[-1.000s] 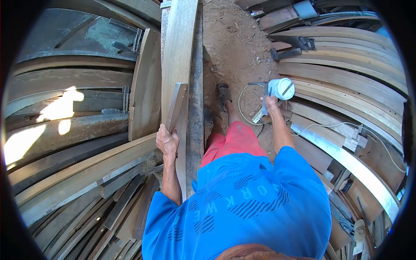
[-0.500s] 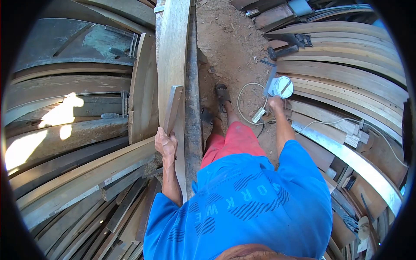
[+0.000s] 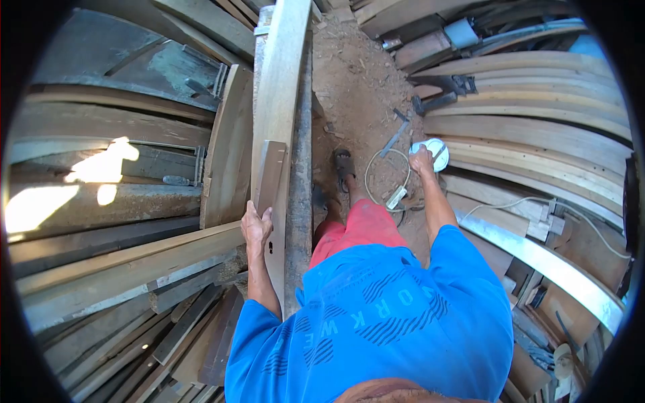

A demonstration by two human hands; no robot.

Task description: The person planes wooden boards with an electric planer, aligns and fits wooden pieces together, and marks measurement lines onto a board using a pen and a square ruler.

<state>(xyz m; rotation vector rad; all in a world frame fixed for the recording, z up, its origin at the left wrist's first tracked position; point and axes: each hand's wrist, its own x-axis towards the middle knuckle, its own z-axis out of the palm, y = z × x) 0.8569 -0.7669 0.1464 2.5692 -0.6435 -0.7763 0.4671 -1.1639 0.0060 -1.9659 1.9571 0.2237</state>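
Note:
My left hand (image 3: 256, 225) is closed around the edge of a short brown wooden piece (image 3: 271, 168). This piece lies along a long pale plank (image 3: 285, 60), and small dark slots show near its lower end. My right hand (image 3: 422, 162) is on the left side of the white lidded tub (image 3: 440, 160), its fingers bent over the lid. A thin dark strip lies across the lid by the fingers; whether they grip it I cannot tell. On the ground left of the tub is a metal try square (image 3: 395, 138).
A white power strip (image 3: 396, 197) with a looped cable lies on the dirt floor. Behind the tub are a hammer (image 3: 435, 103) and a handsaw (image 3: 463, 84). Stacked boards (image 3: 537, 134) line the right, and more timber (image 3: 107, 245) fills the left. A sandal (image 3: 344, 164) shows below.
My right hand has moved up onto the tub's lid. The try square has shifted left, away from the tub. In my left hand the wooden piece has turned and shows its broad face.

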